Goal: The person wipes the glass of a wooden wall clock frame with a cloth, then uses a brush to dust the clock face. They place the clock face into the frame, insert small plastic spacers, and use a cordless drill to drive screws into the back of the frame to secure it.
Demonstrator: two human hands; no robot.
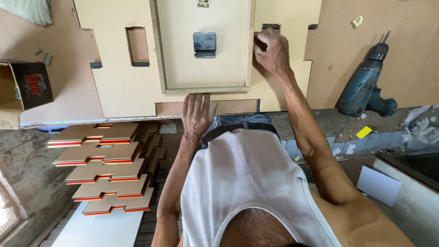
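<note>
Fibreboard panel (pixel 123 91) lies flat on the worktop (pixel 366 13): stiff, light, chip-prone at its cutouts. My left hand (pixel 195 114) presses its near edge, fingers open and flat; my right hand (pixel 272 51) is closed on a small dark tool by the raised frame (pixel 206 89).

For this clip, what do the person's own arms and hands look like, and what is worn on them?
Both arms are bare from shoulder to fingers: no sleeves, gloves, watch or rings show. The left hand and right hand are lean and veined. The person wears a white sleeveless vest with a stitched neckline, blue jeans and a dark belt.
</note>
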